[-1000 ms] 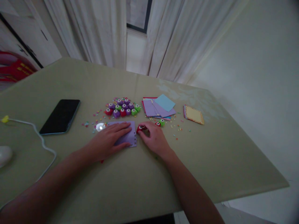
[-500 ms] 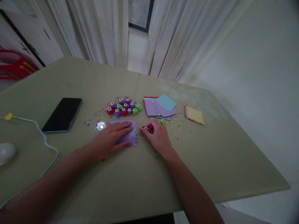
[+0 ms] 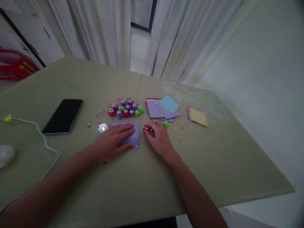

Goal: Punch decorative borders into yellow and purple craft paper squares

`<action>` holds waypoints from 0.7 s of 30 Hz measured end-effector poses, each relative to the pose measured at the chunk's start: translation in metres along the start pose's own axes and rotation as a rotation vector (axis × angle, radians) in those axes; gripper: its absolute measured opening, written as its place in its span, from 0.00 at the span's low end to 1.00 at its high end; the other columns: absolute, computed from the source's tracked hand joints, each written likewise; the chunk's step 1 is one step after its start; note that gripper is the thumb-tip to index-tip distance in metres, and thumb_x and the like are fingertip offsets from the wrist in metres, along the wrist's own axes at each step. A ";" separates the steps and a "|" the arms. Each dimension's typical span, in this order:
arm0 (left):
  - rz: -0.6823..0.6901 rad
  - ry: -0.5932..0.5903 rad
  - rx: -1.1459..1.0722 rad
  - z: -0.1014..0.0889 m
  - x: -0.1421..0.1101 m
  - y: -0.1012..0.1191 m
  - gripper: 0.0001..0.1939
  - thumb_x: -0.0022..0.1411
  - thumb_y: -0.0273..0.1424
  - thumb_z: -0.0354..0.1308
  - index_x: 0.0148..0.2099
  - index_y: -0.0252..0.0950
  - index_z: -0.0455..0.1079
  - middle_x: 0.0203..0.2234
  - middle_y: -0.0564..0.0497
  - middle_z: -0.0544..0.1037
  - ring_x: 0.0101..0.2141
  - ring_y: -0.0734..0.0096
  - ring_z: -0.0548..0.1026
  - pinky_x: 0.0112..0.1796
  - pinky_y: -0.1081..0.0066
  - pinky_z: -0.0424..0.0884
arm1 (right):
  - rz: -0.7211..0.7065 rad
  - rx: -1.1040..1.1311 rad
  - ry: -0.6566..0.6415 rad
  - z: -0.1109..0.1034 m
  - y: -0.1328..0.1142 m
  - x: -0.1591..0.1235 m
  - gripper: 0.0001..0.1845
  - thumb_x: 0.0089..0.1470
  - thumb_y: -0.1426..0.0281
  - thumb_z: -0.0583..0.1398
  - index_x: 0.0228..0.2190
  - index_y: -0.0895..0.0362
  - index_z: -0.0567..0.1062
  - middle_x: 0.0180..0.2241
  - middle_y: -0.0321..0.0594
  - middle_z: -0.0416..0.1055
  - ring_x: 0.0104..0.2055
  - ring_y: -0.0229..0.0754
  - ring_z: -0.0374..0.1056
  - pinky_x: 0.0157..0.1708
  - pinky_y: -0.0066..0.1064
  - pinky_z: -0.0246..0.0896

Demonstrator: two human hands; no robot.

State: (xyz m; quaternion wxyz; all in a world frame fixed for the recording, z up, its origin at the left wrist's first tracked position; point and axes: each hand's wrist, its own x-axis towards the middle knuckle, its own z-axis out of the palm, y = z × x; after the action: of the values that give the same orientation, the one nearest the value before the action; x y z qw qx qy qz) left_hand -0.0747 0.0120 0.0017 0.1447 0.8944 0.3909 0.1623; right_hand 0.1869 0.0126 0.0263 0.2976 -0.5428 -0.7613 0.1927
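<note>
My left hand [image 3: 114, 139] lies flat with its fingers spread on a purple paper card [image 3: 136, 134]. Small cut-outs run down the card's right edge. Just right of that edge, my right hand [image 3: 161, 139] pinches a small red craft hole punch [image 3: 147, 128] with a white eye-like button, between thumb and fingers. A narrow gap parts the punch from the card. Behind the right hand's knuckles sits a green craft punch [image 3: 165, 124], partly covered. Most of the card's left half is hidden under my left hand.
A cluster of purple, red and green punches [image 3: 127, 110] stands beyond the card amid paper confetti. Loose coloured sheets [image 3: 163, 109] and a stack of edged cards [image 3: 199, 117] lie right. Left are a tablet [image 3: 63, 116], a white cable [image 3: 46, 142] and a round shiny object [image 3: 103, 128].
My right hand has drawn the red craft hole punch a little to the right, off the card's edge. The left hand stays on the card. The view has shifted slightly.
</note>
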 end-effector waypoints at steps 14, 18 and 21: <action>-0.005 -0.007 0.019 0.000 0.000 0.002 0.35 0.77 0.55 0.50 0.73 0.39 0.68 0.72 0.42 0.68 0.70 0.50 0.68 0.71 0.50 0.62 | -0.061 0.035 -0.092 0.001 0.000 -0.001 0.15 0.66 0.70 0.68 0.53 0.56 0.82 0.50 0.48 0.83 0.51 0.49 0.77 0.56 0.42 0.69; -0.003 0.011 0.014 0.002 0.000 0.002 0.34 0.78 0.54 0.50 0.73 0.39 0.68 0.72 0.42 0.68 0.70 0.49 0.68 0.70 0.50 0.63 | -0.101 0.028 -0.099 0.002 -0.001 -0.002 0.17 0.67 0.70 0.66 0.56 0.55 0.82 0.53 0.47 0.83 0.54 0.49 0.77 0.59 0.43 0.68; -0.007 0.010 0.006 0.002 0.000 0.002 0.34 0.77 0.54 0.51 0.74 0.39 0.68 0.73 0.42 0.68 0.70 0.49 0.68 0.71 0.50 0.62 | -0.104 0.019 -0.086 0.002 -0.001 -0.002 0.18 0.67 0.72 0.65 0.56 0.55 0.81 0.53 0.48 0.82 0.55 0.50 0.77 0.60 0.43 0.68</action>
State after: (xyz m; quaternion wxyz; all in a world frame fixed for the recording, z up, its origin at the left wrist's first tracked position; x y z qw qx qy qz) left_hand -0.0721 0.0101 0.0005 0.1406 0.8926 0.3954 0.1650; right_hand 0.1853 0.0107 0.0246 0.2795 -0.4907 -0.7988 0.2072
